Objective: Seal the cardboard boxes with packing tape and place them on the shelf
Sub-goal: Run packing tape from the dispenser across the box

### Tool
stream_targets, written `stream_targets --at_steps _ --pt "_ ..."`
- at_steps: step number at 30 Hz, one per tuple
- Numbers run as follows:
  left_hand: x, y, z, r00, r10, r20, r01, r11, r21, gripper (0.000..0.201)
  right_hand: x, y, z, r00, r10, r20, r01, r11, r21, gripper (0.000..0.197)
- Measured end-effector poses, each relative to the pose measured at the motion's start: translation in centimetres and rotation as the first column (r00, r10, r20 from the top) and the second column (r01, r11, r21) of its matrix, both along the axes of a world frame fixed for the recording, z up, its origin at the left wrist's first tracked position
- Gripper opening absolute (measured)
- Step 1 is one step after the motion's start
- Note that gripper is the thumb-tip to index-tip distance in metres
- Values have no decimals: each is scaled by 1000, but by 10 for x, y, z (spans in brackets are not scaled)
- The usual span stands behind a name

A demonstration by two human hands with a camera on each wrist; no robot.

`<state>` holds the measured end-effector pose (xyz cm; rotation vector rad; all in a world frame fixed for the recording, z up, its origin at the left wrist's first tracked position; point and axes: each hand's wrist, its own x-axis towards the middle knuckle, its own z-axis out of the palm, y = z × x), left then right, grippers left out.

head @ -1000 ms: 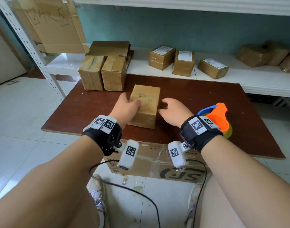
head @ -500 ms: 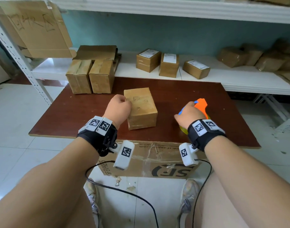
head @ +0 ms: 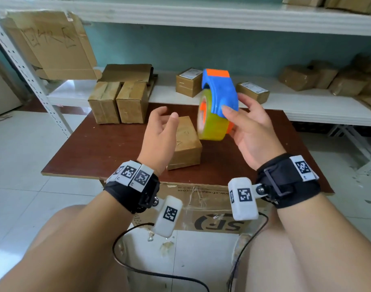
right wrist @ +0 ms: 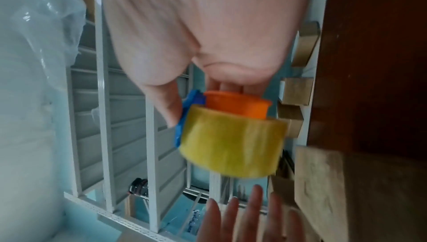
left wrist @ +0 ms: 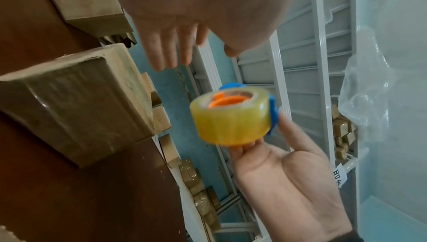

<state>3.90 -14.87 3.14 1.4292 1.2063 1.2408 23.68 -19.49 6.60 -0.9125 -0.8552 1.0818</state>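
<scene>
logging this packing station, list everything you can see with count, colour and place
tape dispenser: 1, blue and orange with a yellowish roll, held above the table
box: 1, brown, on the table under the hands
upright boxes: 2, brown, side by side at the table's far left
table: 1, dark brown, in front of the shelf
shelf: 1, white, behind the table, holding several brown parcels
left hand: open, beside the roll
right hand: grip on the dispenser
</scene>
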Motion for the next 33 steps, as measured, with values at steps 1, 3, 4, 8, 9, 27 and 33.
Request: stream_targets --at_steps 1,3,4,8,9,27,33 --pt "2 -1 1 999 -1 38 3 999 -53 46 -5 1 0 995 88 -54 -86 995 47 74" --pt "4 -2 7 988 -66 138 90 981 -173 51 -17 2 -1 968 225 -113 -217 973 80 74" --pt "4 -3 10 961 -130 244 186 957 -223 57 -24 2 -4 951 278 -137 -270 960 77 72" --pt "-2 -1 19 702 -76 708 429 838 -336 69 -46 2 -8 916 393 -82 -393 919 11 69" --pt "-5 1 18 680 -31 733 418 838 -352 69 -50 3 -8 914 401 -57 -402 915 -18 70" --pt "-7 12 -2 928 216 304 -239 970 41 42 -77 28 -9 944 310 -109 -327 922 -209 27" --pt "-8 14 -5 958 174 229 -210 967 143 37 -79 26 -10 966 257 9 -251 948 -194 30"
